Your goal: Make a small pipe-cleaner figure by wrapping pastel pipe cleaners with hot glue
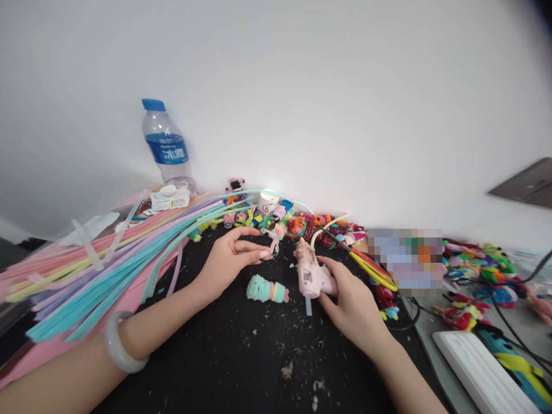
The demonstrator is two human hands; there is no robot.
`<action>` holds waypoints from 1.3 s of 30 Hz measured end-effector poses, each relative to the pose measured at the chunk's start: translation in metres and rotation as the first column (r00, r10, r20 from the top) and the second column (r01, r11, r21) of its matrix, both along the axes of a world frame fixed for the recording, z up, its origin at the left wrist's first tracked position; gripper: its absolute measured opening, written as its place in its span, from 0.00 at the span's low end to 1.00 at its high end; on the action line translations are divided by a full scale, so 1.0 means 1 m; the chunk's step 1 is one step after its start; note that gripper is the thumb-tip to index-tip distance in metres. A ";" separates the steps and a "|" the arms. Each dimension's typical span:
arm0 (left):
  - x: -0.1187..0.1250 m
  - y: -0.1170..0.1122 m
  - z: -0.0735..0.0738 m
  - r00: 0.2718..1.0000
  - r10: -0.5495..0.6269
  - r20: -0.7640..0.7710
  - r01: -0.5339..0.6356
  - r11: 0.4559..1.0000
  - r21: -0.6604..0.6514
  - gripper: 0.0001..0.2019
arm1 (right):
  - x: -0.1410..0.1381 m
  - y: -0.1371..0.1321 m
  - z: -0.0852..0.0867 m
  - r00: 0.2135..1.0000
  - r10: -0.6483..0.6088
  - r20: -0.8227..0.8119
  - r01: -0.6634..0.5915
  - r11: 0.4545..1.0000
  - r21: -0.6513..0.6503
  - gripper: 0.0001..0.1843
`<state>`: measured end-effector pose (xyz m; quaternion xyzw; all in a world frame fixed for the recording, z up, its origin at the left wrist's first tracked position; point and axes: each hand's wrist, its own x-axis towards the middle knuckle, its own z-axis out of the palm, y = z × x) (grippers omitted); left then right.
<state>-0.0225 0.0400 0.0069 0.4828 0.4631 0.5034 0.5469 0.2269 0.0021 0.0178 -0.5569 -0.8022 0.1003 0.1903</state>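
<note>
Near the centre of the frame the left hand (228, 256) pinches a small pink pipe-cleaner piece (275, 237) between thumb and fingertips, the fingers closed lightly round its stem and the fuzzy top pointing up toward the back wall. Just right of centre the right hand (351, 302) is wrapped round the grip of a pink glue gun (311, 270), whose nozzle points up and left toward the little piece but stands a short way off from it; a clear glue stick pokes out below the gun. Judging by this, the piece looks shaped but not yet glued. Between the hands, on the black mat (241, 356), lies a coiled stack (267, 289) in mint, pink and yellow, apparently complete and set apart from both hands. A heap of finished colourful figures (319, 225) runs along the wall in the middle and on toward the right edge, so much of the work seems done, while a thick fan of unused pastel pipe cleaners (107, 264) at the left suggests plenty remains. As for containers, a water bottle (167, 146) with a blue cap stands at upper left, seemingly almost empty, and a small white pot (268, 202) sits behind the figures; its contents cannot be made out.
</note>
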 end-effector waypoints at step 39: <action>0.003 -0.011 0.007 0.970 -0.242 -0.025 0.243 0.969 0.054 0.13 | -0.043 0.027 0.064 0.941 0.288 -0.177 -0.295 0.955 -0.013 0.08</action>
